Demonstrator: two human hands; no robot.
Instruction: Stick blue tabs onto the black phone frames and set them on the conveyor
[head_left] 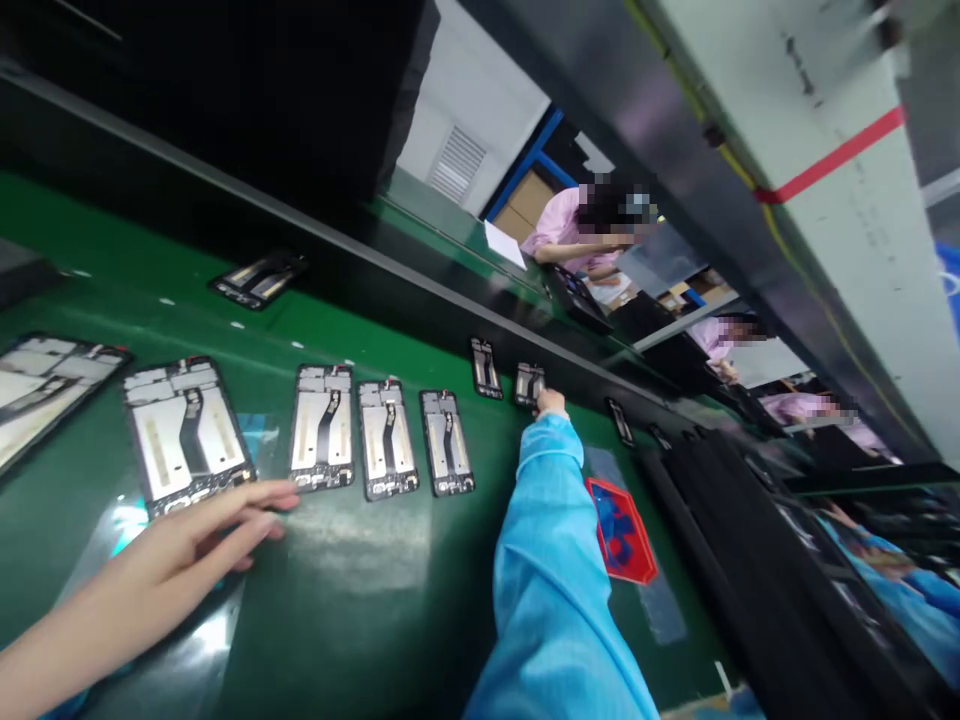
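Phone (529, 378) with its back off lies at the far side of our green table (337, 620), close to the long dark ledge (360, 268), and our right hand (552, 402) is at its near right corner. The fingers of that hand are bent in against the phone's edge; we cannot tell whether they grip it or just touch it. A blue sleeve (555, 560) covers our right arm to the wrist. Our left hand (202, 535) is spread loosely, fingers out straight and thumb a little apart, with nothing in its grasp. It covers the bottom edge of a large phone (196, 425), though we cannot see whether it touches it, and its fingertips reach near the lower corner of the next phone (322, 425). Two more phones stand in line to the right of that one, all showing pale insides and a dark ribbon. Just left of the phone by our right hand lies a small phone (486, 368). Right of our sleeve sits a red tray (641, 537) with blue pieces inside, over a clear plastic strip (664, 612). Past the ledge, we see a person in pink (559, 225) bent over work.
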